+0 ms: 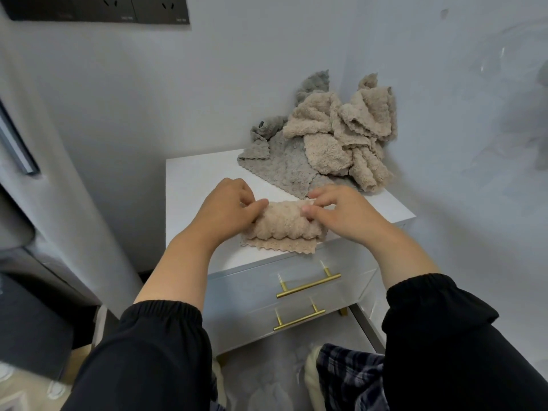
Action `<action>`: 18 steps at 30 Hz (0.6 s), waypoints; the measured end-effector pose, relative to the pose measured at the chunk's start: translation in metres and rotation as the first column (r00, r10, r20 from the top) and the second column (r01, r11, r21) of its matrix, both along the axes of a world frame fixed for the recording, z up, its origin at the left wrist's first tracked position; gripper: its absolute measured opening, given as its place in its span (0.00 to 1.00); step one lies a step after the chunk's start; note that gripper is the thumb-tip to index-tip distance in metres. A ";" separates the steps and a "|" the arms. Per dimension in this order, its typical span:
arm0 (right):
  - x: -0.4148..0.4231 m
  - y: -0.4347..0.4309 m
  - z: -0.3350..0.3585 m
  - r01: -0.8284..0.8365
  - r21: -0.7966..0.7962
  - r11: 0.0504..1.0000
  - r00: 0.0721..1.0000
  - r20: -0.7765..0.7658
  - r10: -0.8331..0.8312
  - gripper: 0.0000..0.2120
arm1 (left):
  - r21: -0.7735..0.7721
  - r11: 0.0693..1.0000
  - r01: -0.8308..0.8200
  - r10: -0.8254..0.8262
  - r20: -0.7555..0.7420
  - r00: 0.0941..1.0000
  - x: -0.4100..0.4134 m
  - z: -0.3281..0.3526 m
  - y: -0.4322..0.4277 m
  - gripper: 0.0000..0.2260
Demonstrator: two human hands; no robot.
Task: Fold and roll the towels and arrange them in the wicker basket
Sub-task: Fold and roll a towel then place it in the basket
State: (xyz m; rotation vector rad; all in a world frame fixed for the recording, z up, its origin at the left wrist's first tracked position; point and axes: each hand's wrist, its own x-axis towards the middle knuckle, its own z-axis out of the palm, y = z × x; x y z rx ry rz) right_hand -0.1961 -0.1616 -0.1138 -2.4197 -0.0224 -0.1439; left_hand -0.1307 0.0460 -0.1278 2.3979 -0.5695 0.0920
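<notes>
A beige fluffy towel (284, 225) lies partly rolled on the white nightstand top (192, 185), its flat scalloped end toward the front edge. My left hand (229, 207) grips the roll's left end with curled fingers. My right hand (335, 210) grips the right end, thumb and fingers curled over the top. Behind, against the wall, sits a heap of beige towels (341, 134) on top of grey towels (281, 167). No wicker basket is in view.
The nightstand has two drawers with gold bar handles (308, 284) facing me. White walls close in behind and on the right. A dark socket panel (98, 8) hangs at upper left. Dark furniture (26, 321) stands at lower left.
</notes>
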 end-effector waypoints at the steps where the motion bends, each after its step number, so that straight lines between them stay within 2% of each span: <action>1: -0.001 0.001 0.000 0.010 0.006 1.000 1.000 -0.010 -0.010 0.12 | 0.008 1.000 -0.002 0.002 0.002 1.000 0.001 -0.001 -0.001 0.15; 4: -0.003 0.004 0.000 0.034 0.012 0.999 0.999 -0.021 -0.034 0.13 | 0.057 0.998 0.021 -0.021 -0.009 1.000 0.000 -0.004 -0.004 0.19; 8: -0.003 0.005 -0.002 0.038 0.021 0.999 0.998 -0.048 -0.037 0.08 | 0.060 0.998 0.027 -0.025 -0.027 0.999 -0.003 -0.006 -0.004 0.14; 11: 0.001 0.000 -0.011 0.018 -0.001 1.000 0.987 -0.161 -0.018 0.22 | 0.087 0.995 0.047 -0.032 -0.177 0.984 -0.004 -0.007 -0.002 0.25; 13: 0.003 -0.003 -0.016 -0.002 0.018 1.000 0.970 -0.241 0.006 0.30 | 0.113 0.992 0.059 -0.031 -0.230 0.973 -0.004 -0.008 0.000 0.29; 18: 0.003 -0.002 -0.014 -0.041 0.021 0.999 0.963 -0.265 0.045 0.26 | 0.152 0.987 0.047 -0.007 -0.253 0.967 -0.001 -0.009 -0.004 0.33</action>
